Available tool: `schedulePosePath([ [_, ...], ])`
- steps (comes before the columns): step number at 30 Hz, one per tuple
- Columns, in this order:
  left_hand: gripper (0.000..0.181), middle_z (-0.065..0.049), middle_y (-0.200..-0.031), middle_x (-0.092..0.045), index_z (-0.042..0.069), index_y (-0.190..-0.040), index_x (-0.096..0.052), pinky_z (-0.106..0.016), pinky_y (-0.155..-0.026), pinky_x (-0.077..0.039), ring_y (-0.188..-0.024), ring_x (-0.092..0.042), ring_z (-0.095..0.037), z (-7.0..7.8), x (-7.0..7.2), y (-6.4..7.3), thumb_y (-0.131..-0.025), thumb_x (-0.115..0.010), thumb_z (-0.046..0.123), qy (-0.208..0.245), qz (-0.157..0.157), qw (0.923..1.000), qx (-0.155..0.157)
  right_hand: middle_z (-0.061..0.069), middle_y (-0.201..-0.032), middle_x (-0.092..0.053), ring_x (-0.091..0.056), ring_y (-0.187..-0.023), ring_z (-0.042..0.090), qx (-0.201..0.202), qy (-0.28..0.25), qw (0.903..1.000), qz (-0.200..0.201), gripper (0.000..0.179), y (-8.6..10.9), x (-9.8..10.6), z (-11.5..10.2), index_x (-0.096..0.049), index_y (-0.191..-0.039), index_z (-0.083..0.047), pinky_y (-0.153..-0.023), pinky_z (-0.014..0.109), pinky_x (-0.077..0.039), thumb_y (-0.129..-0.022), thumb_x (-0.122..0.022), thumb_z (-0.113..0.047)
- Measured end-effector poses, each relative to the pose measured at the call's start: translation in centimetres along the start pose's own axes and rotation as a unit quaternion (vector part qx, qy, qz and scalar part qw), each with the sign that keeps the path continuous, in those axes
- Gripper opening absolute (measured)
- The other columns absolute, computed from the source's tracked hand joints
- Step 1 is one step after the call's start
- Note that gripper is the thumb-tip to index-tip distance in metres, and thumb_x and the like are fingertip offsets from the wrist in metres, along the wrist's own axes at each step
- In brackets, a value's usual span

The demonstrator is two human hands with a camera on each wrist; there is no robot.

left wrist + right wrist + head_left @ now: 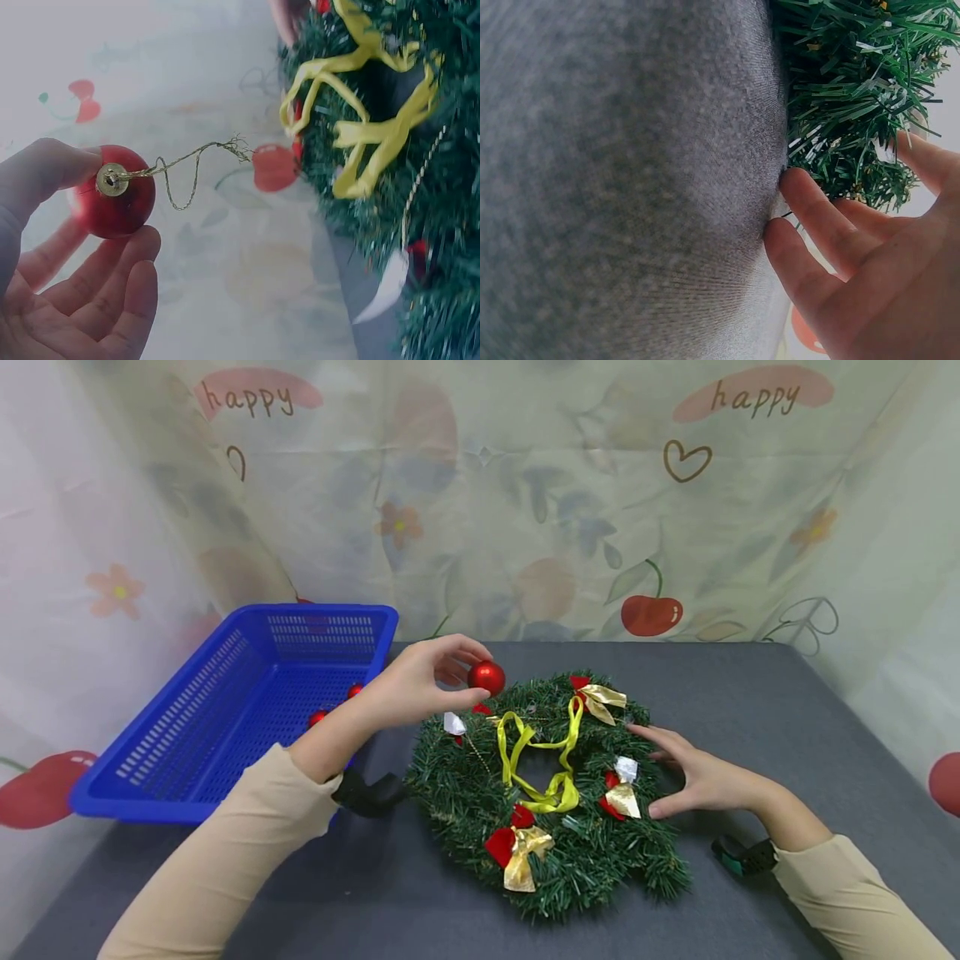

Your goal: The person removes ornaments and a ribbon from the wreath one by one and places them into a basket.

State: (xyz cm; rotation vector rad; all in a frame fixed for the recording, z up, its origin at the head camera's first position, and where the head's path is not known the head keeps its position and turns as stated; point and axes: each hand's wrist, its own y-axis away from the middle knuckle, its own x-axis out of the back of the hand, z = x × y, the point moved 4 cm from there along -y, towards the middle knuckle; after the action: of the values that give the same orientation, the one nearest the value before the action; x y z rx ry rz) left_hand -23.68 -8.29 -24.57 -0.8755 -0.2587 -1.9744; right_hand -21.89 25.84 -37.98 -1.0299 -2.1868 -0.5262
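In the head view my left hand (412, 685) pinches a shiny red Christmas ball (487, 677) between thumb and fingers, above the back left of a green wreath (457, 793). The left wrist view shows the ball's gold cap (112, 180) with a loose gold cord (150, 172) trailing from it. Yellow ribbon (567, 795) lies across the wreath's centre. A red and gold bow (525, 852) sits at its front. My right hand (712, 781) rests at the wreath's right edge, fingers spread; the right wrist view shows fingertips (795, 180) beside the green needles, near the dark cloth.
A blue plastic basket (142, 812) stands at the left, holding red balls (318, 718) partly hidden by my left arm. Dark grey cloth (720, 693) covers the table. A patterned curtain (480, 527) hangs behind it.
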Motion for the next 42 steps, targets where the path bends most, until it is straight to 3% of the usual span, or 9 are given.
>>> schedulePosePath([
  [7,0.041,-0.010,-0.117,-0.061,0.012,-0.121,-0.055,-0.037,-0.089,-0.051,-0.100,-0.063,-0.023,-1.1,2.3,0.5,-0.083,-0.070,0.019,-0.006,0.042,0.9989,0.017,0.031,-0.149,-0.006,-0.035,-0.125,0.055,0.002,0.000,1.0000,-0.001,0.098,-0.1,-0.1,0.0,-0.009,-0.151,-0.010,-0.096,0.067,-0.032,-0.079,-0.074,-0.022],
  [20,0.044,-0.012,-0.120,-0.058,0.009,-0.125,-0.053,-0.042,-0.094,-0.049,-0.106,-0.061,-0.028,-4.0,5.5,1.2,-0.085,-0.068,0.020,-0.009,0.080,0.9948,0.062,0.031,-0.149,-0.006,-0.034,-0.126,0.056,0.000,-0.006,1.0000,0.000,0.097,0.0,0.0,-0.2,-0.009,-0.151,-0.009,-0.097,0.068,-0.031,-0.079,-0.074,-0.022],
  [31,0.047,-0.017,-0.126,-0.056,0.009,-0.127,-0.052,-0.045,-0.092,-0.049,-0.114,-0.058,-0.032,-6.6,8.6,2.3,-0.086,-0.066,0.026,-0.028,0.131,0.9834,0.122,0.031,-0.149,-0.005,-0.035,-0.126,0.056,-0.005,-0.002,1.0000,0.002,0.098,0.0,0.0,-0.1,-0.009,-0.151,-0.010,-0.097,0.067,-0.032,-0.079,-0.074,-0.023],
  [42,0.056,-0.022,-0.134,-0.048,0.003,-0.133,-0.043,-0.052,-0.097,-0.043,-0.121,-0.051,-0.038,-9.4,10.5,3.2,-0.088,-0.063,0.030,-0.031,0.135,0.9752,0.172,0.031,-0.149,-0.005,-0.034,-0.126,0.056,-0.006,-0.007,1.0000,0.000,0.098,0.0,-0.1,0.1,-0.009,-0.151,-0.011,-0.097,0.067,-0.032,-0.079,-0.074,-0.022],
])
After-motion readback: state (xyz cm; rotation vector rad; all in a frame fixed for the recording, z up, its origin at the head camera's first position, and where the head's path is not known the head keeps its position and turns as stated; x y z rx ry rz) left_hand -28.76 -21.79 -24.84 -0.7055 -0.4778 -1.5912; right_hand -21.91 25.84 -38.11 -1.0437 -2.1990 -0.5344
